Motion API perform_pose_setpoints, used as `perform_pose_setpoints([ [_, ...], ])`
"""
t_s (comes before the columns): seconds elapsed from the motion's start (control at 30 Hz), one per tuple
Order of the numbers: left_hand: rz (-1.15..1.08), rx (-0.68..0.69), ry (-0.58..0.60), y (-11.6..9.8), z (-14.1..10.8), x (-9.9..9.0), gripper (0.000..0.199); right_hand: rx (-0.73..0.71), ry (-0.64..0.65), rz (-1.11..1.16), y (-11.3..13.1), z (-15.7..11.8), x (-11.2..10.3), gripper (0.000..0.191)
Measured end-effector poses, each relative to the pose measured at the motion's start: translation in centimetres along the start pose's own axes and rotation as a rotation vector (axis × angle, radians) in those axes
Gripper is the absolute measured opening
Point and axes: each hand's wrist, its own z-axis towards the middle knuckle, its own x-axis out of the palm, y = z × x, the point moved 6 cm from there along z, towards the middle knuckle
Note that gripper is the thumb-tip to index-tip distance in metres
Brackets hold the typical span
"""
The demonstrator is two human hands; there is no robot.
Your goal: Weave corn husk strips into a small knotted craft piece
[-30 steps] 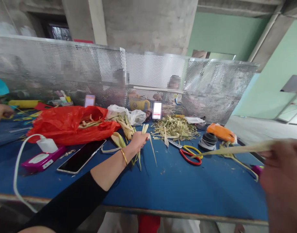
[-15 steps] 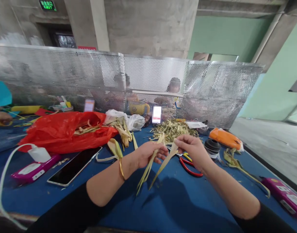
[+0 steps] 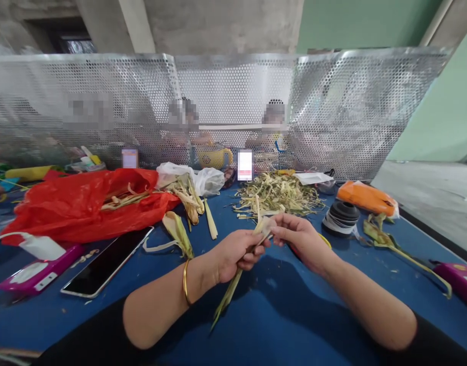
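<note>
My left hand (image 3: 235,252) is closed around a small bundle of pale corn husk strips (image 3: 226,300). Their narrow green-tinged ends hang down over the blue table, and a wider cream part sticks up above the thumb. My right hand (image 3: 304,238) touches the left fingertips, its thumb and forefinger pinched on the wide part of a husk strip. Behind the hands lies a heap of shredded husk (image 3: 281,195). A tool with red and yellow handles (image 3: 325,241) is mostly hidden under my right hand. Left of the bundle rest a folded husk (image 3: 176,231) and a single husk piece (image 3: 210,218).
On the left are a red plastic bag (image 3: 81,206) holding husks, a phone (image 3: 109,264) and a purple power strip (image 3: 42,269) with a white plug. A black spool (image 3: 342,217) and an orange packet (image 3: 367,198) stand right. A perforated metal screen (image 3: 233,76) borders the back; people sit behind it.
My right hand has brought its separate husk strip left against the bundle in my left hand. The left fingers have curled in more tightly. The view has tilted down.
</note>
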Motion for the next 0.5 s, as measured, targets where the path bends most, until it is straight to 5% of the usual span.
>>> perform_pose_setpoints([
  [0.5, 0.057, 0.027, 0.033, -0.12, -0.04, 0.37, 0.029, 0.0, -0.128, -0.015, -0.59, -0.13, -0.06, 0.037],
])
